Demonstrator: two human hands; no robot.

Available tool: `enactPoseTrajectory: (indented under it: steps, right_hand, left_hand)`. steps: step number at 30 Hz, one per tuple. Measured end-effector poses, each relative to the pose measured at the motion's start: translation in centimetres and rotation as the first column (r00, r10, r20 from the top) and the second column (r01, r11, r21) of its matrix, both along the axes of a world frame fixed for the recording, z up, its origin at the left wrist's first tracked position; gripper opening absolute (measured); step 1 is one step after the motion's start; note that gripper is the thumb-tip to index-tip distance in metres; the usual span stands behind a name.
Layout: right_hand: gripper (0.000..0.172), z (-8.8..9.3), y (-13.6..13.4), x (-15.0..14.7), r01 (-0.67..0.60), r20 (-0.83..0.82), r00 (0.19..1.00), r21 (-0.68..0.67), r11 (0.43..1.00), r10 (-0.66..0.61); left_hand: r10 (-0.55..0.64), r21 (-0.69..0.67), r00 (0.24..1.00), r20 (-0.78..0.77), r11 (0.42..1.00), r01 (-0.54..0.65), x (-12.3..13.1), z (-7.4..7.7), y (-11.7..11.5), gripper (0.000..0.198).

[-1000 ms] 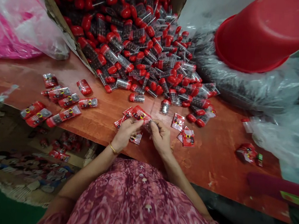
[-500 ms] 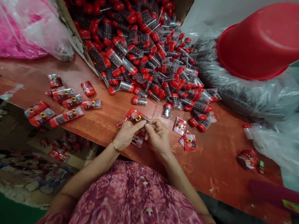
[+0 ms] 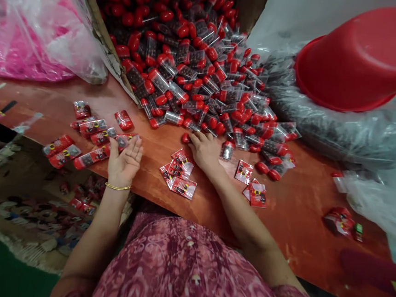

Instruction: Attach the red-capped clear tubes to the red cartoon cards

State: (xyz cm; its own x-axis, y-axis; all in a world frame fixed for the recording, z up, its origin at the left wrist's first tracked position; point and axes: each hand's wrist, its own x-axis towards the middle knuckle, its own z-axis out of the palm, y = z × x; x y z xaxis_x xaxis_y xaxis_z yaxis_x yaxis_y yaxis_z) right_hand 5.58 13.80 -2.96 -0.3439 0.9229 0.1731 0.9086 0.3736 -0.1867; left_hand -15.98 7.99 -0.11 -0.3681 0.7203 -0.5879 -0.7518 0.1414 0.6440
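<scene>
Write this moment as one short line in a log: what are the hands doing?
Left hand: palm up, open, beside a red-and-clear packet | Right hand: palm down, at heap of red-capped clear tubes

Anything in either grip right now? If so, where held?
Nothing visibly held: the left hand lies open, palm up, beside a red plastic packet; the right hand rests palm down on the reddish wooden table.

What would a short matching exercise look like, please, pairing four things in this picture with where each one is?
Things:
1. Red plastic basin
2. Gold bangle
3. Right hand
4. Pink-tinged plastic bag

Places:
A. Around the left wrist
B. Tilted, rim down, on a clear plastic bag
C. Beside the cardboard box
D. Palm down at the foot of the heap of red-capped tubes

Pairs: 1-B, 2-A, 3-D, 4-C
</scene>
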Motion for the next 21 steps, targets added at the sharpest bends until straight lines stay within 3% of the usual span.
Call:
enactPoseTrajectory:
  steps: [2, 3, 4, 6, 8, 10, 12, 14, 18, 21]
  right_hand:
    - [0.030, -0.6, -0.9, 1.0, 0.042, 0.017, 0.999, 0.008, 0.999, -0.042]
    - [0.030, -0.8, -1.5, 1.5, 0.060, 0.011, 0.998, 0.015, 0.998, -0.060]
    - [0.030, -0.9, -2.3, 2.0, 0.072, 0.000, 0.997, 0.021, 0.997, -0.072]
    - [0.032, -1.1, -3.6, 3.0, 0.083, -0.024, 0.996, 0.031, 0.996, -0.083]
    - [0.033, -1.2, -4.7, 3.6, 0.097, -0.049, 0.994, 0.039, 0.994, -0.095]
    - [0.034, -1.4, -5.4, 4.0, 0.118, -0.078, 0.990, 0.042, 0.992, -0.115]
    - [0.034, -1.5, -5.9, 4.0, 0.135, -0.113, 0.985, 0.040, 0.990, -0.130]
    - [0.034, -1.5, -6.4, 3.9, 0.164, -0.160, 0.975, 0.049, 0.985, -0.154]
    - [0.029, -0.6, -7.4, 2.9, 0.194, -0.367, 0.917, 0.065, 0.979, -0.157]
    - [0.028, 0.0, -7.7, 1.5, 0.155, -0.617, 0.770, -0.066, 0.986, -0.162]
  left_hand:
    - [-0.174, -0.007, 0.962, -0.211, 0.984, 0.176, 1.6, -0.4, -0.4, 0.044]
    - [-0.276, -0.034, 0.886, -0.373, 0.958, 0.284, 2.7, -0.7, -0.6, 0.042]
    - [-0.354, -0.059, 0.744, -0.566, 0.918, 0.392, 3.9, -1.1, -0.8, 0.040]
    - [-0.390, -0.158, 0.321, -0.863, 0.813, 0.561, 5.9, -1.8, -0.9, 0.034]
    - [-0.321, -0.280, -0.046, -0.946, 0.737, 0.615, 7.2, -2.5, -0.6, 0.024]
    - [-0.278, -0.365, -0.235, -0.931, 0.701, 0.613, 7.6, -3.1, -0.1, 0.015]
    - [-0.267, -0.398, -0.299, -0.916, 0.689, 0.606, 7.5, -3.6, 0.3, 0.013]
    - [-0.254, -0.385, -0.293, -0.922, 0.695, 0.608, 7.3, -4.0, 0.4, 0.014]
    - [-0.243, -0.286, -0.154, -0.958, 0.748, 0.598, 7.0, -3.7, 0.0, 0.013]
    - [-0.206, -0.191, -0.043, -0.978, 0.782, 0.594, 7.1, -2.8, -0.5, 0.015]
